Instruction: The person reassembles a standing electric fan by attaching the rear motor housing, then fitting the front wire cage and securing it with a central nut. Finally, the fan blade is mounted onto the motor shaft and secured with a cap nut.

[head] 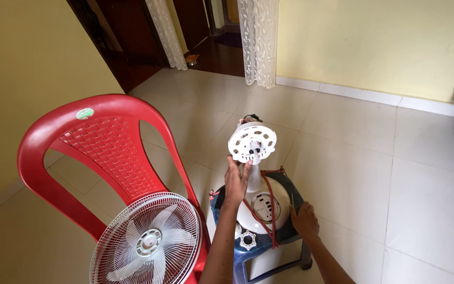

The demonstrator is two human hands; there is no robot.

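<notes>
A fan's motor head [252,142], stripped of its guard, is being steadied on its white base [261,208] atop a stool [248,257]: the left hand [236,181] is closed round the neck just below it, while the right hand [305,221] is pressed flat at the base's edge. A firm hold seems called for next. Left of the grip, the caged blade assembly [147,242] is held in a red plastic chair [106,152].

I am seeing only one label here: a small oval sticker [85,113], pale green with a whitish centre, sitting on the top rail of the red plastic chair [53,158], a little left of the rail's middle and just above the woven-pattern back panel. Its print is too small for me to make out. I am finding no packages, signs or screens anywhere else.
</notes>
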